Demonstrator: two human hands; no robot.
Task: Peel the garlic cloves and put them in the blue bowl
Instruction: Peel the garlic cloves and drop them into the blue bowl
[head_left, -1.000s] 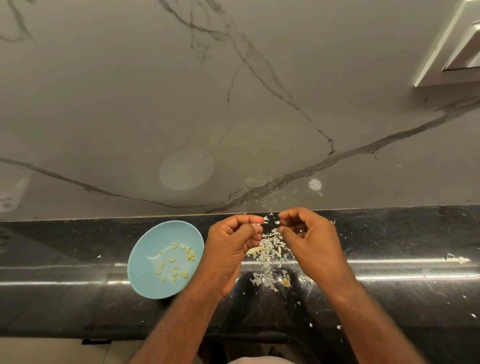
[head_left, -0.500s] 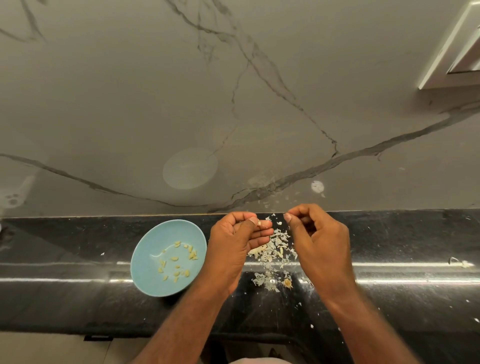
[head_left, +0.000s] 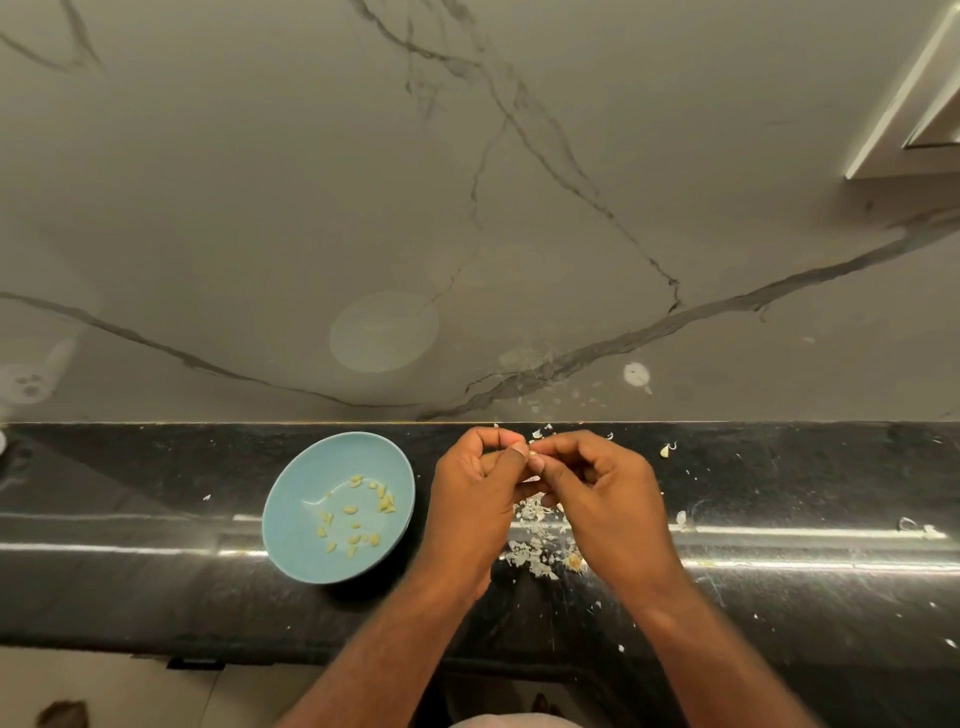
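Observation:
The blue bowl (head_left: 306, 499) sits on the black counter, left of my hands, with several peeled yellowish cloves (head_left: 358, 514) inside. My left hand (head_left: 475, 499) and my right hand (head_left: 597, 493) meet above a heap of papery garlic skins (head_left: 535, 540). Both hands have curled fingers, and their fingertips pinch a small pale garlic clove (head_left: 533, 454) between them; most of the clove is hidden. One loose clove (head_left: 665, 450) lies on the counter to the right.
The black counter (head_left: 779, 478) runs the width of the view, backed by a grey veined marble wall (head_left: 467, 208). Skin flakes are scattered right of my hands. The counter's front edge (head_left: 156, 644) lies close to my body.
My hands were a little apart and have come together, so the fingertips now meet on the clove. The bowl has not moved.

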